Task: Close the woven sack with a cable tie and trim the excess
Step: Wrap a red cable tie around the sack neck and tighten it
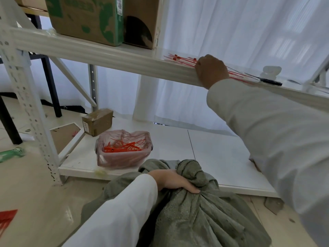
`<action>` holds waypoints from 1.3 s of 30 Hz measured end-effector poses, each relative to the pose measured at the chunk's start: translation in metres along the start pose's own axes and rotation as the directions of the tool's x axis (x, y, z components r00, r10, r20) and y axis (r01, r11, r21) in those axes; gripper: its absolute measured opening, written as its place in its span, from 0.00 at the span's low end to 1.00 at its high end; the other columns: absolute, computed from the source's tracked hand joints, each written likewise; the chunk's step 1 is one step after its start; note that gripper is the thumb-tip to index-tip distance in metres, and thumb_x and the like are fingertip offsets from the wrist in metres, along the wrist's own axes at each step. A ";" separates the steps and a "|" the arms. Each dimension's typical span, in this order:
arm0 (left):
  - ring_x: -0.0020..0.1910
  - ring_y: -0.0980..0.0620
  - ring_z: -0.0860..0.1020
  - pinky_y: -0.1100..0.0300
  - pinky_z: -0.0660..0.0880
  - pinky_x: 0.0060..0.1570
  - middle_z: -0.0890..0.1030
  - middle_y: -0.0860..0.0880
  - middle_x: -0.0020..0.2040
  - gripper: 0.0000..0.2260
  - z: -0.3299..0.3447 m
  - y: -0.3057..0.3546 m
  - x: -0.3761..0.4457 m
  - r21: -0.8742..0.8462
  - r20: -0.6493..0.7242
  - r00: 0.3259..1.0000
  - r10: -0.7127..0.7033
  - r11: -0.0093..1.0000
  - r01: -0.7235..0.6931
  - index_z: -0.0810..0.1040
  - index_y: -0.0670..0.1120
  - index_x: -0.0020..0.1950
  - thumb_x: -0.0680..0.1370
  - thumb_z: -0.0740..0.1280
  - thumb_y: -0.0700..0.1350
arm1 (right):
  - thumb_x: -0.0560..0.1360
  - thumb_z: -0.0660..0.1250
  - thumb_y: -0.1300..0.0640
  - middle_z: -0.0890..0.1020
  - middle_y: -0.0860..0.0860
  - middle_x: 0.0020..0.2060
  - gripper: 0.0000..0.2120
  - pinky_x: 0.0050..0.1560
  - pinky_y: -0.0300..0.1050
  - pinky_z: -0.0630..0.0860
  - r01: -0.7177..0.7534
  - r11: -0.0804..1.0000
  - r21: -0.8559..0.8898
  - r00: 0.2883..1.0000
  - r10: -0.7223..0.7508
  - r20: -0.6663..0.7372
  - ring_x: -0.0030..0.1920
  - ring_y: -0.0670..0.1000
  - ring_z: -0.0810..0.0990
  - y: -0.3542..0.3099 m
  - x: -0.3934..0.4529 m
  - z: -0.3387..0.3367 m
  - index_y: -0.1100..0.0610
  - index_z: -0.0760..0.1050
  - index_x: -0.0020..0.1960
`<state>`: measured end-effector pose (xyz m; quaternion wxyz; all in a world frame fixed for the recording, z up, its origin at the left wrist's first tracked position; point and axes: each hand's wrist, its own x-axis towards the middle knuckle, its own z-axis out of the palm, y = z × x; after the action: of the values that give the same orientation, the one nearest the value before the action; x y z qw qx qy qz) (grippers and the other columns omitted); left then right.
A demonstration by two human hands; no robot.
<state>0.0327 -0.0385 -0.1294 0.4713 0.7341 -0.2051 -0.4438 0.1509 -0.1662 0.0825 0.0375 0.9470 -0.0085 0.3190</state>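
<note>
Grey-green woven sack (pixel 187 216) slumps on the floor at the near edge of the scene, its neck gathered into one twisted bunch that leans against the front of the lower shelf (pixel 222 152). Your left hand (pixel 170 180) grips that bunch just below the twist, fingers and thumb curled round the cloth. Your right hand (pixel 211 71) reaches up and right to the upper shelf (pixel 106 54), knuckles toward you, resting on a loose spread of red cable ties (pixel 179 58); the fingertips are hidden behind the hand, so you cannot tell whether they have hold of a tie. The ties there are too thin and overlapped to count. One black-handled tool (pixel 267 80) lies just right of your hand on the same shelf, its type unclear.

Two cardboard boxes (pixel 89 16) stand side by side at the far left of the upper shelf, one printed green. On the lower shelf, one small taped box (pixel 98 122) sits to the far left, and near it one tub lined with a pink plastic bag (pixel 124 148) holds a tangle of red cut-off tie ends. White curtains (pixel 240 29) hang behind the rack. Both your sleeves are white.
</note>
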 end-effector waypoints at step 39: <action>0.58 0.50 0.76 0.50 0.70 0.64 0.80 0.51 0.58 0.34 0.039 -0.014 -0.009 0.559 -0.273 0.913 0.304 0.823 -0.107 0.76 0.54 0.58 0.56 0.66 0.69 | 0.73 0.66 0.59 0.83 0.50 0.46 0.07 0.52 0.44 0.74 -0.409 0.737 0.539 0.869 0.133 0.477 0.44 0.47 0.75 0.034 -0.262 0.053 0.54 0.83 0.47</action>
<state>-0.0061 -0.0456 -0.1437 0.3238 0.8756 -0.3117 -0.1771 -0.0270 -0.2063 -0.1157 -0.3286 0.9377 -0.0512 0.1009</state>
